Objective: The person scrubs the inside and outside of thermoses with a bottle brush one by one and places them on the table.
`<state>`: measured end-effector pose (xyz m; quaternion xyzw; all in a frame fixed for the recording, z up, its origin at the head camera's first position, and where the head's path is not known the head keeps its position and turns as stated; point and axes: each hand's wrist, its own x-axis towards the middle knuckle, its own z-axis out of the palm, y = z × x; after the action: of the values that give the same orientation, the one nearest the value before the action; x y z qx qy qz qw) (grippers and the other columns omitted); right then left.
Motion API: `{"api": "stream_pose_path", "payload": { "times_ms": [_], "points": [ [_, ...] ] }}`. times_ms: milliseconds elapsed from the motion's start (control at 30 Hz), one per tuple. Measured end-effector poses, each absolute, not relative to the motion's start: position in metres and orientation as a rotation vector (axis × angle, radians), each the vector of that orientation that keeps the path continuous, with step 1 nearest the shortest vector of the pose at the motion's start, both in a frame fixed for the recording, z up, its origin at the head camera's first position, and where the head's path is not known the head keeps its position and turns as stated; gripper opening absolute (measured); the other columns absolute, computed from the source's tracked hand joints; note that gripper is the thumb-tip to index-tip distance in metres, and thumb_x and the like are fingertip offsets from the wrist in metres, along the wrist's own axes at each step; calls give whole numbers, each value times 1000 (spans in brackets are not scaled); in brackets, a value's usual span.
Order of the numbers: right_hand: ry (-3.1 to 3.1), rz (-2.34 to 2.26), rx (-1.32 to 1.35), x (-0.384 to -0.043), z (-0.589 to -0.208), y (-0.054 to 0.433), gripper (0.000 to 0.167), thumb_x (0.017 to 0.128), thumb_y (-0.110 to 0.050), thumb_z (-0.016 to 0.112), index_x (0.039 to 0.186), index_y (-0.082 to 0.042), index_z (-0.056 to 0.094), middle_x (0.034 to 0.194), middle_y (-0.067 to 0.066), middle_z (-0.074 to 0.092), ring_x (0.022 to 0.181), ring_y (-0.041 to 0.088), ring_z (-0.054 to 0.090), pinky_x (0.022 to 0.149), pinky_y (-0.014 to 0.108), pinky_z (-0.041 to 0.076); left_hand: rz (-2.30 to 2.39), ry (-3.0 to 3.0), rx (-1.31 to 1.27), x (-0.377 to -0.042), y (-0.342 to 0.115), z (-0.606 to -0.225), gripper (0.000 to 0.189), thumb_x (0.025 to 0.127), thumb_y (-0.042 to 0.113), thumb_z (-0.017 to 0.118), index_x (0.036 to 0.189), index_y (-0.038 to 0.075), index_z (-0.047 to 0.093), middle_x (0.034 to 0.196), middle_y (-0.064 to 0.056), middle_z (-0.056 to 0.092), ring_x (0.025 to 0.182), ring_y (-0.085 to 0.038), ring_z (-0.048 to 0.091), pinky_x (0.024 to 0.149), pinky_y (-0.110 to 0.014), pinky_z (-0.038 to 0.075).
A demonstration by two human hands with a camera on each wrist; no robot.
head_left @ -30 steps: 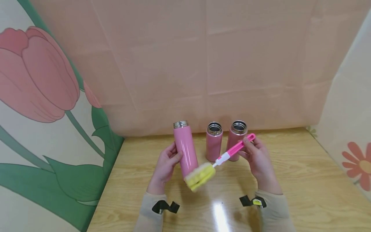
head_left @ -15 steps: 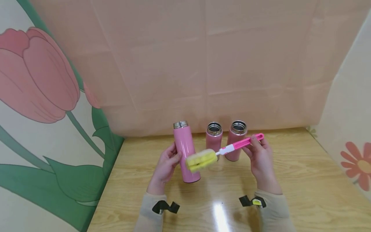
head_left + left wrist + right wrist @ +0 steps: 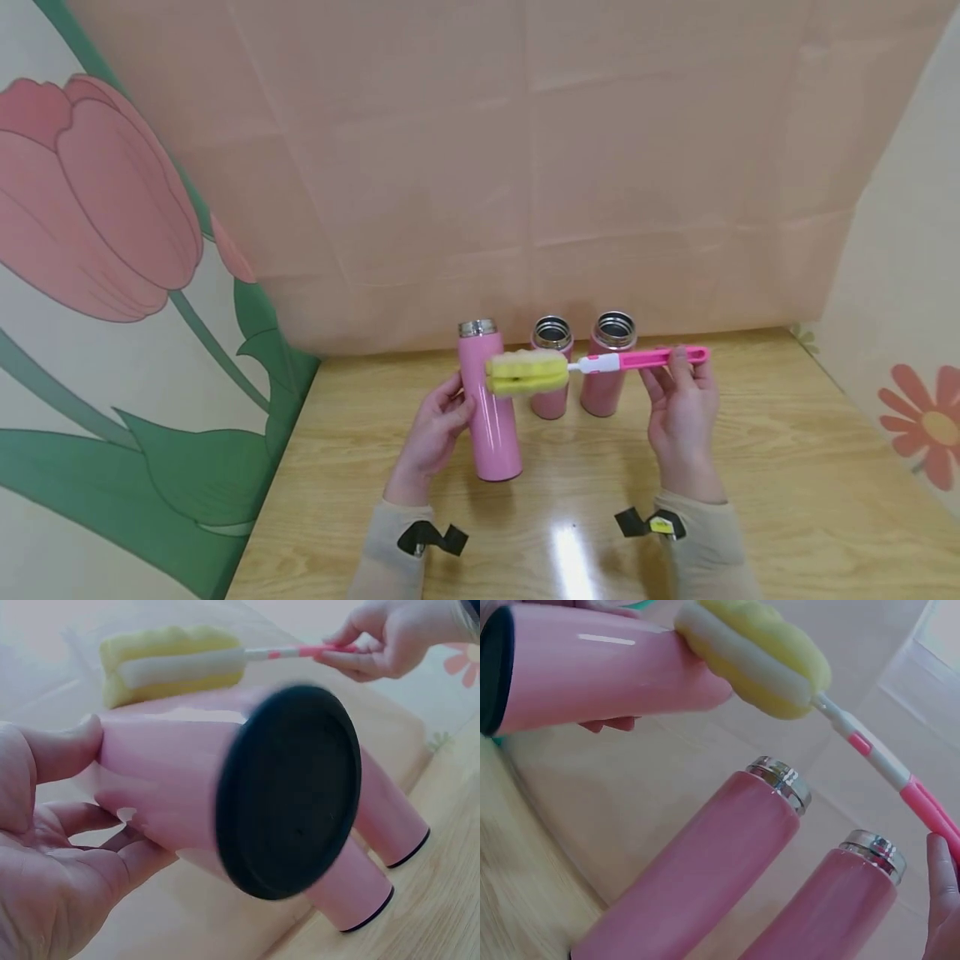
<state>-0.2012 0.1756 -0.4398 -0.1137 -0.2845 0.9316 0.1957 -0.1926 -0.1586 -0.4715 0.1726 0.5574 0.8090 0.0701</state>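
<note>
My left hand [image 3: 435, 425] grips a tall pink thermos bottle [image 3: 491, 433] around its middle. The bottle tilts slightly, its steel neck up and lidless; its dark base [image 3: 292, 795] faces the left wrist camera. In my right hand [image 3: 686, 417] is a bottle brush [image 3: 600, 363], pinched near the end of its pink handle [image 3: 930, 806]. The brush lies nearly level, its yellow and white sponge head [image 3: 527, 373] overlapping the bottle's upper body in the head view. Part of my right hand is cut off in the right wrist view.
Two more pink bottles stand upright behind on the wooden table [image 3: 360, 450]: one in the middle [image 3: 550, 404], another to its right [image 3: 602, 392]. Both are open at the top. A pinkish sheet [image 3: 420, 208] hangs behind, with flower-patterned walls [image 3: 911, 292] at the sides.
The brush head has swung up from beside the bottle's base to its upper part, and the handle has turned level, shifting right with my right hand. My left hand and bottle have shifted slightly right.
</note>
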Motion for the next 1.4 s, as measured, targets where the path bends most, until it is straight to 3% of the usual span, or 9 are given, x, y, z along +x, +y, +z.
{"api": "stream_pose_path", "payload": {
  "times_ms": [133, 267, 567, 800, 1133, 1400],
  "points": [
    [-814, 2576, -268, -200, -440, 174, 28, 100, -21, 74, 114, -1, 60, 108, 12, 64, 85, 21, 73, 83, 33, 63, 2433, 1669, 559, -192, -157, -472, 63, 107, 5, 57, 162, -10, 31, 155, -17, 52, 124, -20, 64, 104, -35, 56],
    [-833, 2552, -227, -199, -438, 172, 33, 98, -22, 78, 116, -1, 60, 109, 14, 65, 84, 20, 73, 81, 32, 63, 2405, 1717, 532, -192, -156, -471, 69, 103, 5, 64, 164, -5, 33, 157, -23, 49, 128, -24, 63, 106, -39, 55],
    [-794, 2543, -188, -199, -436, 169, 30, 99, -19, 75, 115, 1, 59, 107, 14, 66, 82, 21, 73, 79, 32, 63, 2381, 1819, 409, -194, -152, -471, 76, 93, -4, 75, 160, -3, 41, 144, -21, 56, 127, -29, 62, 109, -41, 53],
    [-777, 2543, -182, -199, -435, 168, 25, 102, -16, 72, 115, 1, 59, 107, 14, 66, 82, 21, 74, 78, 32, 64, 2378, 1913, 256, -196, -154, -471, 73, 91, 0, 82, 156, 2, 51, 139, -18, 66, 124, -27, 64, 105, -38, 55],
    [-821, 2536, -178, -197, -437, 164, 31, 100, -20, 74, 118, 0, 59, 113, 14, 63, 88, 20, 73, 82, 32, 63, 2349, 1899, 290, -195, -156, -470, 78, 91, 0, 81, 160, 3, 45, 141, -19, 64, 127, -30, 62, 108, -40, 53],
    [-773, 2562, -214, -196, -436, 163, 26, 102, -21, 71, 116, -3, 59, 112, 11, 61, 91, 21, 73, 85, 32, 62, 2320, 1913, 308, -194, -153, -471, 77, 92, 1, 81, 160, 2, 44, 138, -20, 65, 123, -29, 65, 106, -40, 55]
  ]
}}
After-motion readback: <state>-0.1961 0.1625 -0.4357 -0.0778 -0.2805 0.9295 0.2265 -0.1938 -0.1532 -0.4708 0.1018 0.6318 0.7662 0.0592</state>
